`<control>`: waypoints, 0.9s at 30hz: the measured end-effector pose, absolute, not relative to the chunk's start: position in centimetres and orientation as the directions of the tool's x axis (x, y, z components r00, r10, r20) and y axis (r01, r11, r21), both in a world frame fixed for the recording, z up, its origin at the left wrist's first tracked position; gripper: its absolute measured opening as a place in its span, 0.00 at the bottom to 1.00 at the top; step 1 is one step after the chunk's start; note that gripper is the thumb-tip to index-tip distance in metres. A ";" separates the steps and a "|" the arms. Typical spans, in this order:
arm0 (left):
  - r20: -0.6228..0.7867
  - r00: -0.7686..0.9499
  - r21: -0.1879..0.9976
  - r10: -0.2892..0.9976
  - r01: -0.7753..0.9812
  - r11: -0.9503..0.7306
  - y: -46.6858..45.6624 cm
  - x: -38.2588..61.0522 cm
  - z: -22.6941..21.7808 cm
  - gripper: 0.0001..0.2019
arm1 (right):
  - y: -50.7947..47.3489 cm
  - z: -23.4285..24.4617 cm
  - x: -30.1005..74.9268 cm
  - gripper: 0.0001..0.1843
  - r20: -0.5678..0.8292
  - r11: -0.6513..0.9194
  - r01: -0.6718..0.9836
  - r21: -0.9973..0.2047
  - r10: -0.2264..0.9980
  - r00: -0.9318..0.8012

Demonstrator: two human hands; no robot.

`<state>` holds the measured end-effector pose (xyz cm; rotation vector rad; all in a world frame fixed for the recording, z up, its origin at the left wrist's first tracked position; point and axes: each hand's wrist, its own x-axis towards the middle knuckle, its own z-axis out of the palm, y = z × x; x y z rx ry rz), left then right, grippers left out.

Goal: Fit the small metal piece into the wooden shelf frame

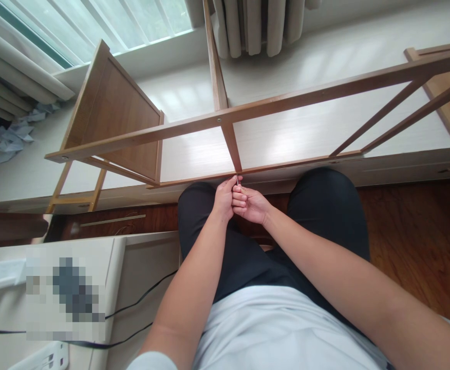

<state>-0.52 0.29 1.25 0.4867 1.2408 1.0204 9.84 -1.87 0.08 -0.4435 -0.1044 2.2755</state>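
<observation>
far left, at 9 o'clock: crumpled paper scraps (13, 137) on the floor by the curtain (15, 77), well apart from the work. low left, at 7 o'clock: a white unit (140, 257) with dark cables (132, 308) trailing over it.

the wooden shelf frame (286, 100) lies on its side across a pale platform (305, 56) under the window. its one fitted panel (113, 110) stands tilted at 10 o'clock. a long rail runs from 9 to 2 o'clock, a cross-slat (219, 87) meets it at a screw head (219, 119) and runs down to the near rail at centre.

left hand (224, 198) and right hand (251, 204) are pressed together, fingers touching, just below the joint where the slat meets the near rail. both pinch a small thin metal piece (238, 181), its tip poking up against the rail; too small to tell whether it is a hex key or a screw. how hard they pinch, cannot tell.

far right, at 2 o'clock: a loose wooden panel (446, 97) lies flat, apart from the frame.

risks, as i judge them:
- the metal piece is tiny and held at fingertips only; a slip would drop it between the knees onto the dark wood floor (421, 241), hard to spot there.
- the frame rests on narrow edges; a push at the near rail could rock or slide it away.
- the joint is worked from below, half hidden by the hands; misalignment could start the fastener crooked and mar the wood.
- the slat looks thin; side force could strain its upper screw.
</observation>
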 end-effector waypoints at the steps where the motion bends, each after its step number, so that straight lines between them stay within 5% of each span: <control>1: -0.539 -0.014 0.788 0.842 -0.362 0.499 0.3 -0.6 1.2 0.11 | -1.9 0.1 9.8 0.14 -0.276 -0.677 -0.707 -0.204 0.733 -0.622; 11: -0.531 0.009 0.792 0.847 -0.351 0.500 0.4 -0.9 1.1 0.10 | -1.9 -0.6 9.3 0.16 -0.226 -0.655 -0.738 -0.162 0.753 -0.619; 27: -0.555 0.008 0.792 0.832 -0.301 0.531 -0.3 -0.7 1.7 0.15 | -2.4 -1.1 9.2 0.09 -0.243 -0.637 -0.719 -0.279 0.771 -0.589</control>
